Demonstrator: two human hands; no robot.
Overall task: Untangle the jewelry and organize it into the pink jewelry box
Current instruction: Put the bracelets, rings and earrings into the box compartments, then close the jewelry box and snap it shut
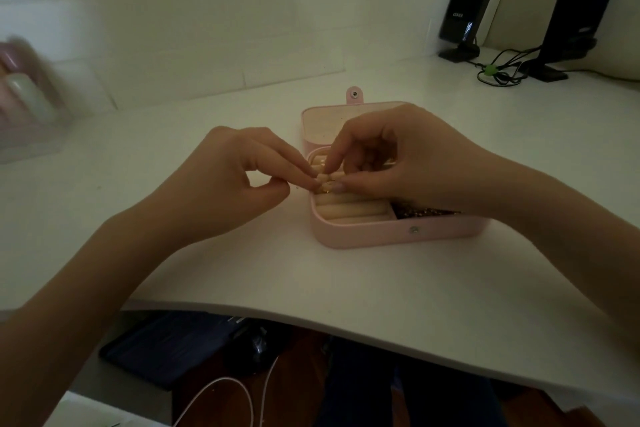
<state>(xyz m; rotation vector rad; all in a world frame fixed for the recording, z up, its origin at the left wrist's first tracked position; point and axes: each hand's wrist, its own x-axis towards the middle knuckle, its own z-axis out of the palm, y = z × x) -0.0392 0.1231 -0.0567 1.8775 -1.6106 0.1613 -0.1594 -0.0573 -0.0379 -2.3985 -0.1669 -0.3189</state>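
The pink jewelry box (374,234) lies open on the white desk, its lid (317,126) folded back away from me. Cream ring rolls (353,208) fill its left half. Dark tangled chain jewelry (420,212) sits in the near right compartment. My left hand (228,180) and my right hand (398,159) meet over the ring rolls, fingertips pinched together on a small gold ring (326,188) at the rolls. The right hand covers the box's far right part.
Two black speakers (467,7) (575,21) with looped cables (498,71) stand at the back right. A blurred clear container (24,97) sits at the far left. The desk edge (311,319) curves near me, with a dark bag and white cord below.
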